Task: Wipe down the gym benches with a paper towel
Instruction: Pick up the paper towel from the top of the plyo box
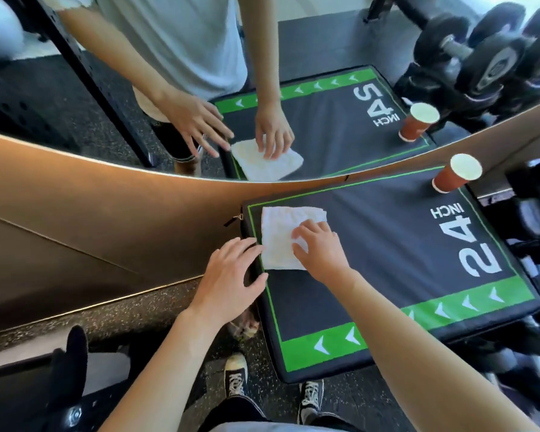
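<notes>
Paper towel, folded flat at far-left corner of padded bench top, was pinned under spread right hand for wiping; left hand, open and empty, steadied the near-left edge; paper cup stood far right, clear of the stroke
</notes>
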Motion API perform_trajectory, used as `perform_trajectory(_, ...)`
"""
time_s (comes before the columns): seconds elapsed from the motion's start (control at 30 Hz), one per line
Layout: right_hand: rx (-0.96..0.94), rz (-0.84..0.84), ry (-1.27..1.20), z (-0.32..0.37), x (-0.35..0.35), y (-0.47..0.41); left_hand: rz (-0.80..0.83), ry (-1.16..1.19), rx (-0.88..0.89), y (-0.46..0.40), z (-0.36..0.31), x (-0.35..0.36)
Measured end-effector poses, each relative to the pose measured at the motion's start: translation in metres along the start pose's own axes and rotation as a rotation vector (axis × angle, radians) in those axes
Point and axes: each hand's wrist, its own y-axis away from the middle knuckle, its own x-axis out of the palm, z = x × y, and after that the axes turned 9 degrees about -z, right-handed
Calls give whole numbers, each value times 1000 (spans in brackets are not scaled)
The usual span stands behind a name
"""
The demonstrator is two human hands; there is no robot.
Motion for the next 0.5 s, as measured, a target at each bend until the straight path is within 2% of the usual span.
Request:
perform_trajectory(0.17, 42, -91, -27, -11, 1, 48, 106, -31, 86, -13, -9, 27)
perform_trajectory(0.27, -36, -207, 18, -13, -1, 87, 175, -44, 140, -13, -22, 47)
perform_trajectory(0.4, 123, -171, -63, -16, -14, 134, 256, -54, 204, -12, -40, 70)
perform_trajectory(0.5, 153, -133, -70, -18, -25, 163, 295, -63, 251, -10, -54, 82)
